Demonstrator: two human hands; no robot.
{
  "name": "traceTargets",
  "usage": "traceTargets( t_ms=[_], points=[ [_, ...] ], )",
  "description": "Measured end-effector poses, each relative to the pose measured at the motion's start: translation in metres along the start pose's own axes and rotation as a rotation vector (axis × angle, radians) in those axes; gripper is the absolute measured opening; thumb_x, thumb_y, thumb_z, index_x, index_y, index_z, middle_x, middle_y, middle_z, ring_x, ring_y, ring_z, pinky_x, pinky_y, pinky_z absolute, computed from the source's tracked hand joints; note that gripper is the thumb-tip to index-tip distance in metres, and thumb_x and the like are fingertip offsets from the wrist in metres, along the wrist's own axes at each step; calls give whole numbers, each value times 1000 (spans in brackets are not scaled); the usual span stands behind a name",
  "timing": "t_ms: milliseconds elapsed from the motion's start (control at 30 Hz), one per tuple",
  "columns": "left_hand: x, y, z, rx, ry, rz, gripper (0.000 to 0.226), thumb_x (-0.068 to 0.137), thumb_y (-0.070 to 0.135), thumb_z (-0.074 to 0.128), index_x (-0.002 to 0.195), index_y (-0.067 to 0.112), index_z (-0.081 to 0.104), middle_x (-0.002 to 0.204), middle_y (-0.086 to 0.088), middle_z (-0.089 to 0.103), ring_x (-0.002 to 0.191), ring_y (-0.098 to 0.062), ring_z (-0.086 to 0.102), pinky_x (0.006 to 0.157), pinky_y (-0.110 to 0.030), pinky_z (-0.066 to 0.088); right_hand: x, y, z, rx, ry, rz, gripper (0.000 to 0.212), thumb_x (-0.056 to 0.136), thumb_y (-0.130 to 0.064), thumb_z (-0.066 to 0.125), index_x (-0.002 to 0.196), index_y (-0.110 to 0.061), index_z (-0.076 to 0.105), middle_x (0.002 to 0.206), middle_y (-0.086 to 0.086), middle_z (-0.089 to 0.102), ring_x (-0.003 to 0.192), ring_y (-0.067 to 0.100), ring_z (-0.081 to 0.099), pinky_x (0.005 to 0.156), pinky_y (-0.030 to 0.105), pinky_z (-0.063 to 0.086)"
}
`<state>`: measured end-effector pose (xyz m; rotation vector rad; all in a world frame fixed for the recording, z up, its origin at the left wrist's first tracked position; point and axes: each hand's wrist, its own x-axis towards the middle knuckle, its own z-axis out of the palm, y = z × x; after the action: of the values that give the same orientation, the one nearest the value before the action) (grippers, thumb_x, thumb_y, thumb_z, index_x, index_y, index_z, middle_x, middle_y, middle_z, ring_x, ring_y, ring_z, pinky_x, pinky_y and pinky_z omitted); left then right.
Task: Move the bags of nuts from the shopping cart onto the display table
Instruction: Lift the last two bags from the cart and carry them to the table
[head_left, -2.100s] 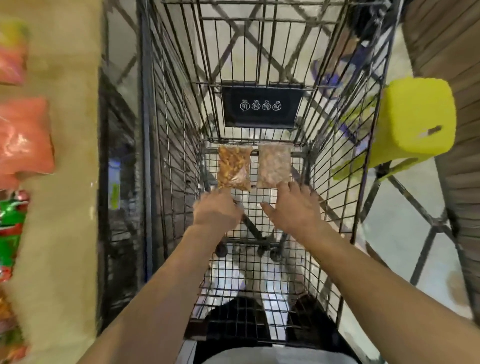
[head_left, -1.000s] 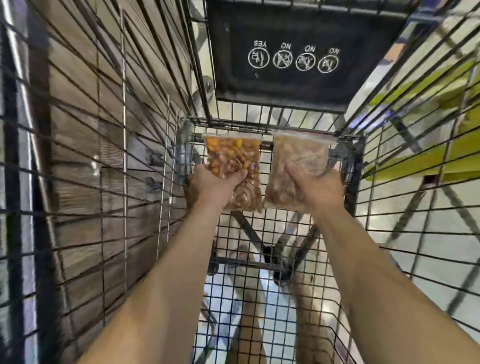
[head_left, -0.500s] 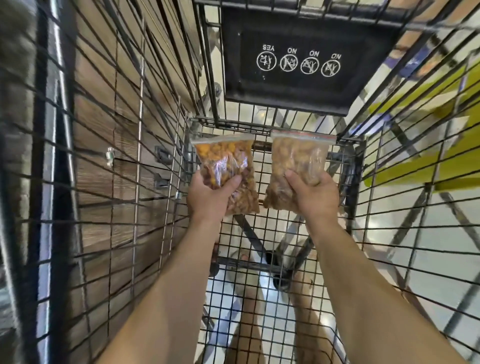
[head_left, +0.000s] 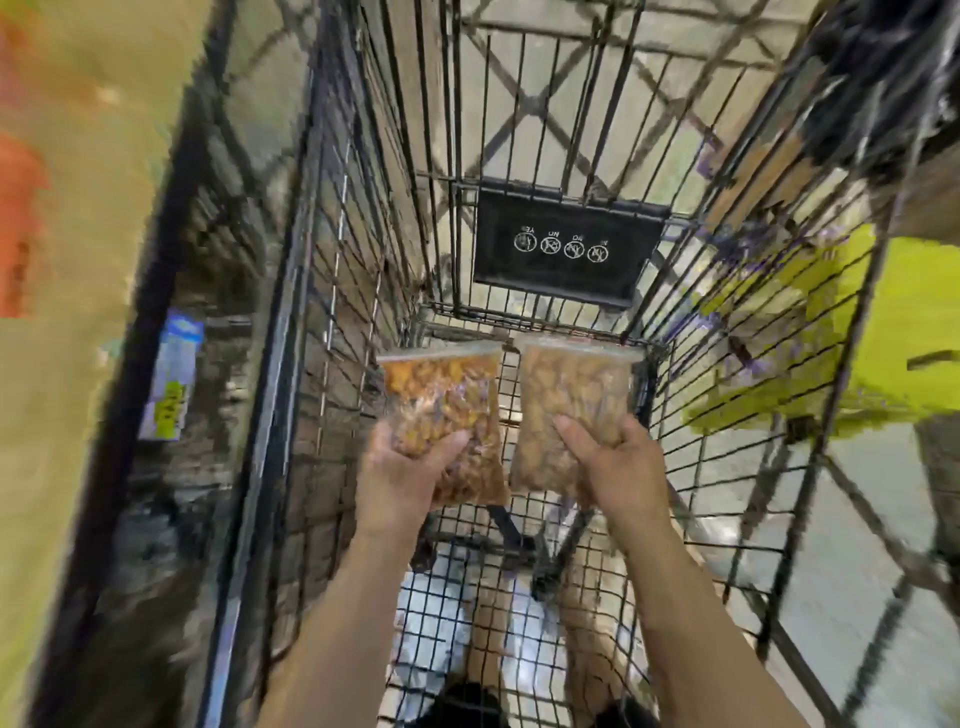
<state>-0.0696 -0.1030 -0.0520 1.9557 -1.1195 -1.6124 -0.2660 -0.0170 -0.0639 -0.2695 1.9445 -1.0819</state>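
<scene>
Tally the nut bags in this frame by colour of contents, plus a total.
Orange-brown mix: 1, the orange bag, in the left hand
Pale tan: 1, the tan bag, in the right hand
Total: 2, both inside the shopping cart

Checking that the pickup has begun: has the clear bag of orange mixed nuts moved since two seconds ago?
Yes. The clear bag of orange mixed nuts, then flat on the wire cart floor, is now raised off it in the left hand.
</scene>
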Motion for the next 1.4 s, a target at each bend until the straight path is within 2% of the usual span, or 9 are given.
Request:
traceTargets(
  t_ms=[133, 333, 467, 567, 733, 900, 1100, 1233, 1400],
  points=[
    [-58, 30, -25, -4, 20, 104, 45, 78, 27, 93, 112, 26, 65, 102, 7, 75, 93, -8, 71, 74, -26, 56, -54, -35, -19, 50, -23, -56, 21, 85, -27, 90, 98, -26, 74, 81, -19, 80, 78, 2, 78, 73, 26, 65],
    [-125, 66, -64, -51, 27, 219, 43, 77, 29, 95, 104, 38, 63, 109, 3, 77, 100, -13, 76, 83, -36, 64, -129, -85, -51, 58, -13, -152, 33, 81, -37, 92, 101, -15, 78, 92, 3, 82, 86, 27, 80, 81, 55, 66],
    [-170, 91, -87, -100, 54, 308, 42, 78, 29, 94, 102, 41, 61, 107, 10, 76, 97, -3, 73, 82, -29, 61, -167, -117, -71, 75, -78, -208, 14, 86, -28, 89, 88, -28, 76, 85, -5, 81, 79, 18, 80, 69, 43, 66],
    [-206, 104, -98, -168, 94, 338, 43, 77, 29, 95, 106, 37, 65, 109, 7, 77, 101, -12, 75, 85, -39, 64, -189, -137, -85, 94, -124, -269, 32, 88, -26, 88, 66, -41, 69, 76, -9, 77, 76, 21, 78, 62, 33, 60],
    [-271, 104, -112, -293, 201, 377, 40, 79, 20, 93, 111, 27, 69, 100, 4, 81, 96, -24, 80, 83, -46, 66, -220, -168, -105, 90, -253, -345, 28, 89, -33, 85, 114, -27, 76, 97, -9, 83, 85, 15, 82, 79, 42, 66],
    [-330, 82, -118, -391, 307, 386, 70, 51, 58, 94, 112, 38, 65, 107, 6, 81, 100, -23, 79, 93, -53, 63, -255, -176, -127, 104, -345, -425, 39, 82, -39, 91, 114, -24, 77, 100, -7, 83, 91, 19, 82, 86, 53, 66],
    [-402, 49, -129, -496, 440, 376, 53, 66, 39, 100, 106, 38, 65, 106, 3, 81, 98, -30, 79, 93, -58, 62, -299, -173, -136, 54, -511, -484, 23, 88, -31, 86, 109, -29, 76, 95, -10, 83, 90, 19, 81, 84, 54, 67],
    [-440, 22, -152, -568, 525, 413, 45, 78, 26, 95, 106, 38, 62, 92, 32, 77, 101, -28, 76, 93, -53, 62, -330, -167, -122, 16, -615, -497, 30, 85, -35, 89, 112, -29, 76, 101, -8, 83, 98, 21, 80, 90, 53, 65],
    [-489, -16, -190, -603, 740, 445, 80, 73, 37, 97, 141, 19, 59, 127, 10, 72, 112, -13, 72, 94, -33, 61, -380, -154, -92, -23, -780, -540, 29, 87, -27, 88, 114, -23, 78, 100, -8, 83, 93, 16, 81, 77, 35, 65]
  ],
)
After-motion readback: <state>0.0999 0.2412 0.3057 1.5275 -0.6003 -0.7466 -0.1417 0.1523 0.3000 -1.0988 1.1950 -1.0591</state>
